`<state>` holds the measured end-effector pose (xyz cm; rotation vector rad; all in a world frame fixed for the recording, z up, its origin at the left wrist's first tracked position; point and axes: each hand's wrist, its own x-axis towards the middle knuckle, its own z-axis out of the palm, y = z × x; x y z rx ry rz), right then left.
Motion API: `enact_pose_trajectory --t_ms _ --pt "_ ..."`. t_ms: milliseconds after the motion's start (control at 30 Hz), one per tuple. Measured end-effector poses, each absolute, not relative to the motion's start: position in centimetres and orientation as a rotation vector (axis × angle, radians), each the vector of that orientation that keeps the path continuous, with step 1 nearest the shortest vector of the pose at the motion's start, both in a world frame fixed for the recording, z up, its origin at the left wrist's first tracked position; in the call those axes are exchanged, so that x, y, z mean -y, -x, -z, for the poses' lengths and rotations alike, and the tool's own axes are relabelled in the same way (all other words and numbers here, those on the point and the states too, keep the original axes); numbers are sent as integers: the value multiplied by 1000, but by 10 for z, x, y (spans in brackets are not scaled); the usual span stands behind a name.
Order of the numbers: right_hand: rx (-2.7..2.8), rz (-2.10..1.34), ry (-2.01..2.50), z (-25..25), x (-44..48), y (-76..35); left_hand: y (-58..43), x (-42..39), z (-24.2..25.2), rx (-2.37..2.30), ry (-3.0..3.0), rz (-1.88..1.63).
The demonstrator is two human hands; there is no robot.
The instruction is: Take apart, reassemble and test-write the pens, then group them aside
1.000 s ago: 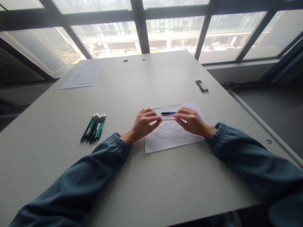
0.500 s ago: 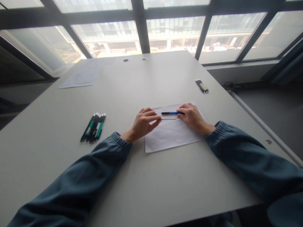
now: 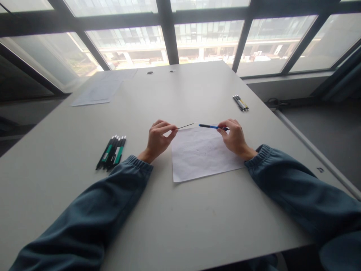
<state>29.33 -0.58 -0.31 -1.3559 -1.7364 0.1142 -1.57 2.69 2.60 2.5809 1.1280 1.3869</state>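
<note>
Between the thumb and fingers of my left hand (image 3: 160,137) is one end of a thin dark refill (image 3: 186,125), which points right and slightly up. My right hand (image 3: 232,136) pinches a blue pen (image 3: 211,127) with a black front part, its tip pointing left towards the refill. A small gap separates the two. Both hands are over the upper part of a white sheet of paper (image 3: 203,158) with faint marks, my left hand just beyond its left edge. The fingers of both hands are closed.
Several black and green pens (image 3: 111,152) lie side by side on the white table (image 3: 169,226) at the left. A smaller group of pens (image 3: 240,102) lies near the right edge. More paper sheets (image 3: 97,90) are at the far left, before the windows.
My left hand has moved left and up with the refill, which now slants upward. My right hand has shifted slightly right and up with the blue pen. More of the paper shows.
</note>
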Motion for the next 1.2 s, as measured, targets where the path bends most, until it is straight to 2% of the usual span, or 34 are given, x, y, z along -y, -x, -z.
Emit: enact_pose_trajectory --t_ms 767,1200 --pt "1801 -57 1329 -2 11 -292 15 -27 -20 -1120 -2715 -1216" --pt "1983 -100 1152 -5 17 -285 0 -11 -20 -1020 -2854 -1123"
